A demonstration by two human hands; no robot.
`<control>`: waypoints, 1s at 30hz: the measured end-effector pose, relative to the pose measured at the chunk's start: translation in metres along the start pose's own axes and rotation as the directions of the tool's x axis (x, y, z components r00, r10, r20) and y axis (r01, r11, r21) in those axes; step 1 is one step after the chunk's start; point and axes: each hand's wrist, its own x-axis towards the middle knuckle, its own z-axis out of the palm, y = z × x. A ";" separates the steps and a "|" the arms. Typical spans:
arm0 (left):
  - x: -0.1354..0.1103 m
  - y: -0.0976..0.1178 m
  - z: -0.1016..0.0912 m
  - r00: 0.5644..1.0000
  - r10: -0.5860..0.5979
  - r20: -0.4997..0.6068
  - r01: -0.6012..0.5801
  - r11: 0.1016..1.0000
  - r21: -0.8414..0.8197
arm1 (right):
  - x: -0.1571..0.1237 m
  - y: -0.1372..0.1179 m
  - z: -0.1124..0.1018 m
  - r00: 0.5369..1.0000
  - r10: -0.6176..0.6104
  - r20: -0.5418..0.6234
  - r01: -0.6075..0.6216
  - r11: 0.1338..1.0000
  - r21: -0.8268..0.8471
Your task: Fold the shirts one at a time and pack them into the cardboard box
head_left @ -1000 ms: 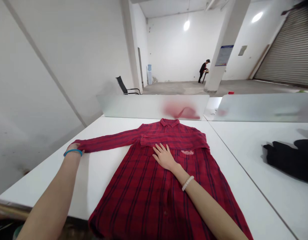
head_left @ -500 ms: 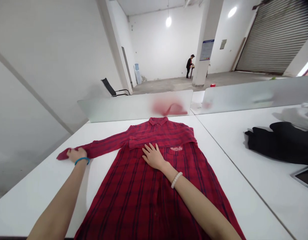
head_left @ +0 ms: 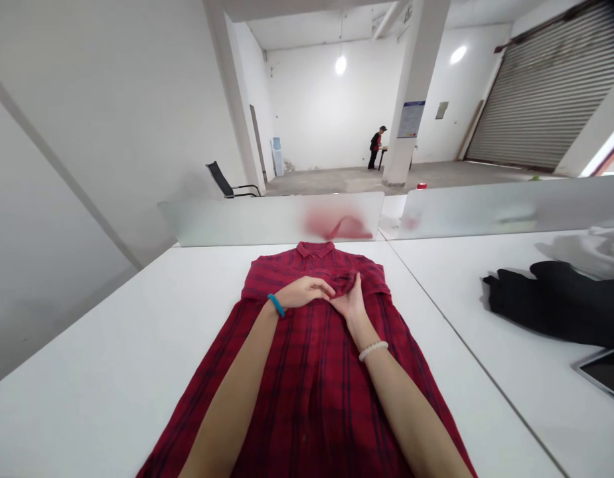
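Observation:
A red plaid shirt [head_left: 307, 372] lies front up, its collar [head_left: 315, 249] at the far end. Both sleeves are folded inward across its chest. My left hand [head_left: 307, 291], with a blue band at the wrist, has its fingers bent together on the sleeve near the chest's middle. Beside it, my right hand [head_left: 350, 304], with a white bead bracelet, has thumb and fingers around the bunched cuff [head_left: 342, 283]. The fingertips of the two hands nearly meet, and parts of the cuff are hidden behind them.
The shirt rests on a white table [head_left: 97, 345] with a frosted divider [head_left: 237, 222] along its far edge. To the right lie black cloth [head_left: 550, 302], white cloth [head_left: 595, 249] and a dark-screened device [head_left: 605, 373]. A person [head_left: 375, 147] stands far back.
My left hand has carried the outstretched left-side sleeve rightward, over the chest. My right hand has lifted from lying flat on the other folded sleeve and moved right to the cuff.

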 end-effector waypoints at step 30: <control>-0.030 -0.129 -0.049 0.567 -0.362 -0.740 0.645 0.753 0.126 | 0.015 -0.023 -0.052 0.891 0.408 -0.200 -0.097 0.601 0.794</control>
